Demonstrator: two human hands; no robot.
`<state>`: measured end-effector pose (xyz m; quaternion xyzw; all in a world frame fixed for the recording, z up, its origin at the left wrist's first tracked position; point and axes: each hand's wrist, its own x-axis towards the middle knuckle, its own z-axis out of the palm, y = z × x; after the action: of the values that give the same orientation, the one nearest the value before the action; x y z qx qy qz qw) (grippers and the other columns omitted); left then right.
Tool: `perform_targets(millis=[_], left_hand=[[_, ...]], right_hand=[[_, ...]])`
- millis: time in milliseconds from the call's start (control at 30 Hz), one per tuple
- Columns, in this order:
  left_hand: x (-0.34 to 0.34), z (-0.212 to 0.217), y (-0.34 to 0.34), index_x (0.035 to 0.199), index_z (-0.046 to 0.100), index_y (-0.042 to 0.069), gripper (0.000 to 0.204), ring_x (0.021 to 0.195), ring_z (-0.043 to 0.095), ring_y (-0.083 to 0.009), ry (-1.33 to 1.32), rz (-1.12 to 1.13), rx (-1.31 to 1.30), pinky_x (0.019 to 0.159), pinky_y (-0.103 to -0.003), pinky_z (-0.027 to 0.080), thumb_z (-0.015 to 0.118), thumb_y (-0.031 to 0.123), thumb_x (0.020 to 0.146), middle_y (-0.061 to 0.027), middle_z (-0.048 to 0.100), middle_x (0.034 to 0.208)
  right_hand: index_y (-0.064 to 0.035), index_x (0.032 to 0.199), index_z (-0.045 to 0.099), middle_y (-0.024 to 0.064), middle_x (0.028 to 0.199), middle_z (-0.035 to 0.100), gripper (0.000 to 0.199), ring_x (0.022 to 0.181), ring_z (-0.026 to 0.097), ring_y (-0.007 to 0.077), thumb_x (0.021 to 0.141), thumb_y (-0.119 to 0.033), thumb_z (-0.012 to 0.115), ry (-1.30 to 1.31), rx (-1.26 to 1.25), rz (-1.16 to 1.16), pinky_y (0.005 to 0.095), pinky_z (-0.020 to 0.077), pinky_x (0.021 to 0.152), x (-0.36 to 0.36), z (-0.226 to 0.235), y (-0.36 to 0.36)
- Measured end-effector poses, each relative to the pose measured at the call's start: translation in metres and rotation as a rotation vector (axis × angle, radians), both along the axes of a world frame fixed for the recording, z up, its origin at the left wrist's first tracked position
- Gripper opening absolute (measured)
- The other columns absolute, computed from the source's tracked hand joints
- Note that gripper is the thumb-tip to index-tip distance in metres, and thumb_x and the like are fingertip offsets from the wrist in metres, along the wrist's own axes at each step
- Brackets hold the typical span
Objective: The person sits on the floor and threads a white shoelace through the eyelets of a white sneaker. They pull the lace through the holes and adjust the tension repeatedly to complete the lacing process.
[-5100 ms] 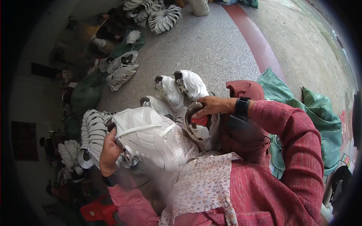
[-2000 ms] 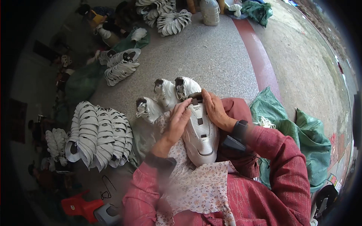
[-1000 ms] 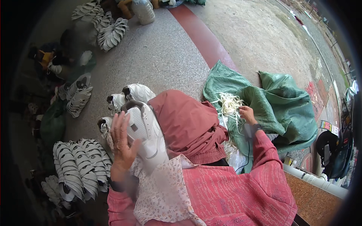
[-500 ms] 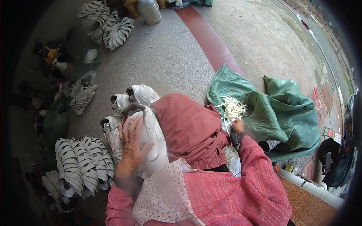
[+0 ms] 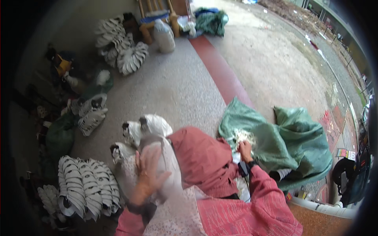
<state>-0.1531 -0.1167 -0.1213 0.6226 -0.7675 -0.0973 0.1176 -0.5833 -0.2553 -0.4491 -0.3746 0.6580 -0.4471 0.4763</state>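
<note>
Where the wall shadow falls at the far left, clutter and a dark green bag [image 5: 59, 137] line the edge, and a fanned row of white shoe uppers [image 5: 84, 188] lies on the floor at lower left, close beside the person's knee. Another heap of white uppers [image 5: 122, 51] sits farther back near a pale sack [image 5: 164, 36]. Between these lies a broad stretch of bare speckled concrete floor [image 5: 173, 90], open up to the red painted strip [image 5: 218, 70].

The left hand [image 5: 147, 177], blurred, lies flat with fingers spread on a white shoe [image 5: 163, 165] resting on the lap. The shoe's long axis runs roughly away from the person, its opening end pointing toward the floor ahead. Just beyond it, touching or nearly so, stand a few more white shoes [image 5: 147, 128] with dark openings.

The raised knee in red cloth [image 5: 202, 161] stands between the two hands. To its right, the right hand [image 5: 245, 148] reaches into a tangle of pale laces [image 5: 242, 137] on a crumpled green sack [image 5: 283, 145]; its fingers curl around the strands, though how tightly cannot be told. Beyond the sack lies open gritty ground.
</note>
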Motion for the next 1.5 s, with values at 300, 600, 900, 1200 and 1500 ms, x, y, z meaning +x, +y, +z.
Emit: perform_targets(millis=[300, 600, 900, 1200, 1500], left_hand=[[0.004, 0.039, 0.002, 0.151, 0.04, 0.006, 0.089, 0.148, 0.027, -0.0308, 0.242, 0.01, 0.024, 0.122, -0.052, 0.004, 0.075, 0.049, 0.081, -0.0126, 0.04, 0.153], [-0.021, 0.106, 0.038, 0.124, 0.065, -0.001, 0.028, 0.067, 0.051, -0.0022, 1.066, 0.092, 0.717, 0.059, -0.021, 0.041, 0.062, 0.012, 0.098, 0.0045, 0.06, 0.076], [0.13, 0.073, 0.134, 0.082, 0.056, 0.005, 0.038, 0.044, 0.031, -0.0077, 1.855, 0.19, 0.277, 0.041, -0.026, 0.027, 0.053, 0.036, 0.105, 0.0019, 0.04, 0.056], [0.236, -0.013, 0.183, 0.113, 0.062, 0.003, 0.032, 0.045, 0.026, -0.0081, 2.393, 0.562, -0.365, 0.044, -0.025, 0.031, 0.04, 0.025, 0.11, 0.0041, 0.032, 0.06], [0.282, -0.076, 0.225, 0.126, 0.063, 0.015, 0.031, 0.062, 0.047, -0.0102, 2.153, 1.122, -0.628, 0.059, -0.026, 0.043, 0.052, 0.034, 0.105, 0.0042, 0.05, 0.072]], right_hand=[[0.0015, 0.113, 0.068, 0.0013, 0.09, 0.072, 0.019, 0.078, 0.065, 0.0101, 0.099, -0.01, 0.064, -0.019, -0.725, 0.634, 0.0271, 0.0525, 0.069, 0.152, 0.339, 0.004], [0.0004, 0.111, 0.068, 0.0006, 0.092, 0.069, 0.018, 0.084, 0.062, 0.0058, 0.101, -0.012, 0.061, -0.376, -0.497, 1.094, 0.0237, 0.05, 0.068, 0.16, 0.391, 0.047], [-0.0043, 0.103, 0.056, 0.0011, 0.078, 0.051, 0.01, 0.059, 0.043, 0.0103, 0.103, -0.015, 0.053, -1.367, 0.172, 0.186, 0.0257, 0.0358, 0.054, 0.042, 0.246, -0.053], [0.0056, 0.123, 0.051, 0.0071, 0.086, 0.06, 0.03, 0.071, 0.055, 0.0168, 0.103, -0.016, 0.055, -1.31, 0.404, -0.19, 0.0281, 0.0467, 0.066, -0.028, 0.103, -0.074], [0.0026, 0.122, 0.061, 0.015, 0.111, 0.068, 0.024, 0.085, 0.062, 0.0222, 0.101, -0.008, 0.057, -1.482, 0.083, -0.183, 0.0326, 0.0537, 0.078, -0.144, 0.092, -0.105]])
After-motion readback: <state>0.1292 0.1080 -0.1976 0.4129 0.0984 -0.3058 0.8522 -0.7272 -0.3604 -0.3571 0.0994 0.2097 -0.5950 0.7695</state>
